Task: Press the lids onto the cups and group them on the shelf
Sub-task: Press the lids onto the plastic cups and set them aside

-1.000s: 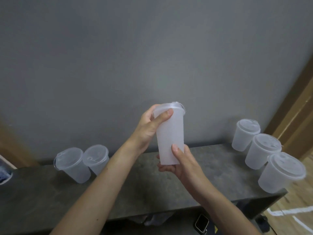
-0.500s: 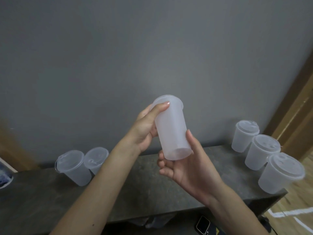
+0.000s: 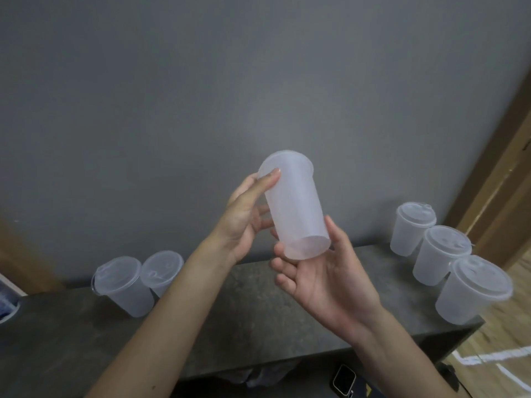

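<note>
A translucent plastic cup [image 3: 296,208] with its lid on is held in the air above the dark shelf [image 3: 244,305], tilted so its base faces me and the lid end points up and away. My left hand [image 3: 244,222] holds the lid end, with the thumb lying on the rim and the fingers behind the cup. My right hand [image 3: 330,280] cradles the base from below, its thumb against the cup's side. Two lidded cups [image 3: 123,285] [image 3: 161,271] stand together at the shelf's left. Three lidded cups [image 3: 411,228] [image 3: 439,254] [image 3: 474,288] stand in a row at its right end.
A grey wall rises right behind the shelf. A wooden door frame [image 3: 502,182] runs up the right side. Below the shelf's front edge lies a small dark device [image 3: 344,380]. Bare shelf surface stretches between the two cup groups.
The cup has gone from upright to tilted, base swung toward me and lid end raised. My right hand slid from its side to under the base; my left thumb stayed on the rim.
</note>
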{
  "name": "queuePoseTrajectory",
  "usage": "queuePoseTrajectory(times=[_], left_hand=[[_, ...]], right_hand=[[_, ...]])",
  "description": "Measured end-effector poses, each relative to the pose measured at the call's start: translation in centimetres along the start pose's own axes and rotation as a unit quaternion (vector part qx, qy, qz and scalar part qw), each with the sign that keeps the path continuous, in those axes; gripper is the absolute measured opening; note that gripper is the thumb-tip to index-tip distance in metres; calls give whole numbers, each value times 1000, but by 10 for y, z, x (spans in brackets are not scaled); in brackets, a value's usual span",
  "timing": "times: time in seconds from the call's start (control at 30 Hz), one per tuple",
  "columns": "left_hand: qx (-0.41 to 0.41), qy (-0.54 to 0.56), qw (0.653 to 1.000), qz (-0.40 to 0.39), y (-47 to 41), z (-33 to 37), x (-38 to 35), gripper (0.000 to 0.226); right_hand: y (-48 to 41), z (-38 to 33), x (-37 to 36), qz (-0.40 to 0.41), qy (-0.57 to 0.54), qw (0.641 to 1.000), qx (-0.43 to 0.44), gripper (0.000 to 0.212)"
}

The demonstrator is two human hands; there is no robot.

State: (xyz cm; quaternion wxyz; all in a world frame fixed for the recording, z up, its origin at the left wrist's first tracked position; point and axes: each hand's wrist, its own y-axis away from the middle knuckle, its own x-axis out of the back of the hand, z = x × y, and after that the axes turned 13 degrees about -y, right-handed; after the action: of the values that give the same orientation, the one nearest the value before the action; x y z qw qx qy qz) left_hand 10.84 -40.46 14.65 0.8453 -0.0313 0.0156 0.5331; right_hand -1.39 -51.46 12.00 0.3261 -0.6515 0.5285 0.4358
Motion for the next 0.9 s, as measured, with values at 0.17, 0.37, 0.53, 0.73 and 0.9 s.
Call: queuePoseTrajectory(times=[0.17, 0.37, 0.53, 0.73, 0.9], left_hand=[[-65, -34, 997, 34, 1, -4, 3, 37], [-58, 6, 998, 9, 4, -5, 1, 73], [54, 37, 998, 13, -1, -10, -4, 77], [176, 37, 984, -9, -4, -19, -3, 75], [37, 0, 996, 77, -9, -20, -3, 79]], right_hand=[[-2, -1, 2, 37, 77, 996, 32, 66], [-6, 3, 8, 39, 56, 998, 12, 63], [-4, 8, 2, 27, 10, 999, -17, 66], [-5, 0, -3, 31, 33, 998, -45, 77], [-7, -4, 8, 67, 94, 993, -36, 71]])
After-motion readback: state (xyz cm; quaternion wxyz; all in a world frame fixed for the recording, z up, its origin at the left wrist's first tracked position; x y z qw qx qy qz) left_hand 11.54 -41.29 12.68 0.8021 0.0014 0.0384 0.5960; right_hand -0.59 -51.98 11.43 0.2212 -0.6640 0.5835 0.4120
